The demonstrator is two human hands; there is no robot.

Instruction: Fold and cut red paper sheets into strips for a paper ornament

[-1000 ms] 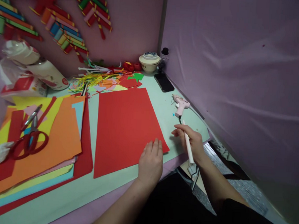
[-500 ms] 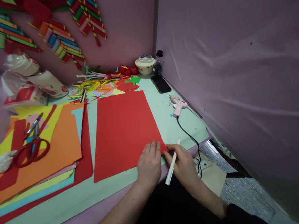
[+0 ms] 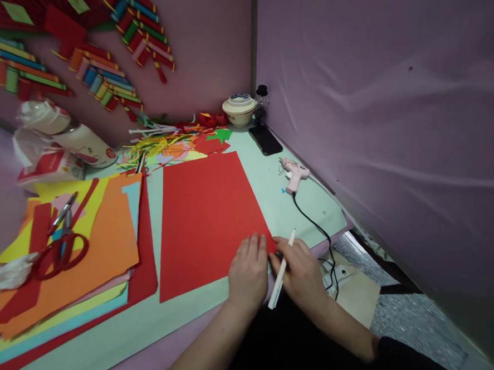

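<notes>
A large sheet of red paper lies flat on the pale green table in front of me. My left hand rests on its near right part, fingers stretched out and pressed flat. At the sheet's right corner, my right hand is closed around a white pen, its tip pointing up and away from the paper. The thumb and forefinger of that hand are at the corner; whether they pinch it is hard to make out. A pink glue gun lies beyond, its black cord trailing off the table's right edge.
To the left, red-handled scissors and a silver pen sit on stacked coloured paper. Paper scraps, a lidded bowl and a black phone are at the back. A tissue box stands by a white bottle.
The view has shifted slightly, so the things at left appear a little farther right. The pen has tilted slightly in my right hand. My left hand stays on the red paper.
</notes>
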